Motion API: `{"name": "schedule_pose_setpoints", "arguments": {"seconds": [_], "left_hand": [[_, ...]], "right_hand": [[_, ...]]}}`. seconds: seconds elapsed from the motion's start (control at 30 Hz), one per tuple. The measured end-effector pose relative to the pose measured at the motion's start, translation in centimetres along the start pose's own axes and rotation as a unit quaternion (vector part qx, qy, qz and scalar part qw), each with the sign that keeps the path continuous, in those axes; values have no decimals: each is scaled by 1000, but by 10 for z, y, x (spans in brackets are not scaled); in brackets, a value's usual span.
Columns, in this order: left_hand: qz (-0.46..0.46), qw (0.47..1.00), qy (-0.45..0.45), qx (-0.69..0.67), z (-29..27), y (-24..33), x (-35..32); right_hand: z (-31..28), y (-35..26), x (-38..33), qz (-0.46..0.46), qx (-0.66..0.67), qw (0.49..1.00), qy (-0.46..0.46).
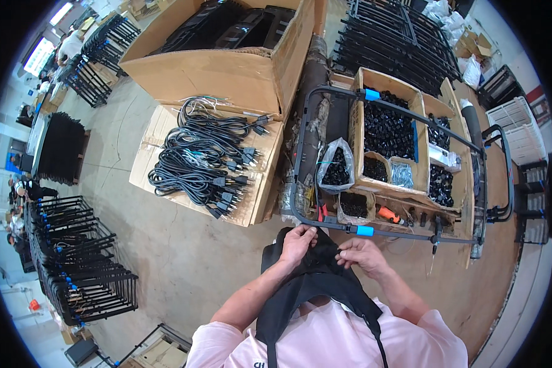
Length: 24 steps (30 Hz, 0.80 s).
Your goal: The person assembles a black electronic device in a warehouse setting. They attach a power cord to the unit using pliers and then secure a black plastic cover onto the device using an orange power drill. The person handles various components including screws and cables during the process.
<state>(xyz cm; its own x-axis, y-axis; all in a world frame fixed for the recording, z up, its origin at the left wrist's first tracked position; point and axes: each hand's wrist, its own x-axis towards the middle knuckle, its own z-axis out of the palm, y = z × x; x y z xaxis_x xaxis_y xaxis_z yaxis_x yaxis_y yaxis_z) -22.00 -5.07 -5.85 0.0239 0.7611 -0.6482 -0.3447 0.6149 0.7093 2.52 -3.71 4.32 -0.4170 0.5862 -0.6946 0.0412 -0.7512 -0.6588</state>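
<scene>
In front of my chest, a black apron (288,294) bulges upward, its upper part lying between my two hands. My left hand (297,244) curls its fingers and thumb at the cloth's far edge and grips it. On the other side, my right hand (363,256) pinches with thumb and forefinger; a small dark bit shows at the tips, too small to name. Just beyond both hands runs the near bar of a black tubular metal frame (405,235) with blue sleeves (365,230). That frame rests over a wooden parts tray (418,98).
Black plastic parts (386,132) fill the tray's compartments, beside a plastic bag (335,168) of more and an orange-handled tool (387,214). Bundled power cords (196,156) lie on cardboard at left, before a large carton (214,76). Black frames (83,257) stand stacked; people are farther off.
</scene>
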Motion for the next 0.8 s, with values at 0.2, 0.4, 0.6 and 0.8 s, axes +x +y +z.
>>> {"name": "schedule_pose_setpoints", "arguments": {"seconds": [0.2, 0.4, 0.6, 0.8], "left_hand": [[-36, 999, -12, 29, -8, 3, 5], [-39, 996, -52, 67, -12, 8, 12], [-63, 993, -70, 76, -9, 19, 9], [-81, 984, -104, 121, -26, 14, 6]], "right_hand": [[13, 97, 83, -4, 219, 968, 125], [45, 90, 120, -56, 257, 964, 37], [56, 87, 116, -62, 301, 949, 66], [57, 67, 93, -73, 38, 992, 100]]}}
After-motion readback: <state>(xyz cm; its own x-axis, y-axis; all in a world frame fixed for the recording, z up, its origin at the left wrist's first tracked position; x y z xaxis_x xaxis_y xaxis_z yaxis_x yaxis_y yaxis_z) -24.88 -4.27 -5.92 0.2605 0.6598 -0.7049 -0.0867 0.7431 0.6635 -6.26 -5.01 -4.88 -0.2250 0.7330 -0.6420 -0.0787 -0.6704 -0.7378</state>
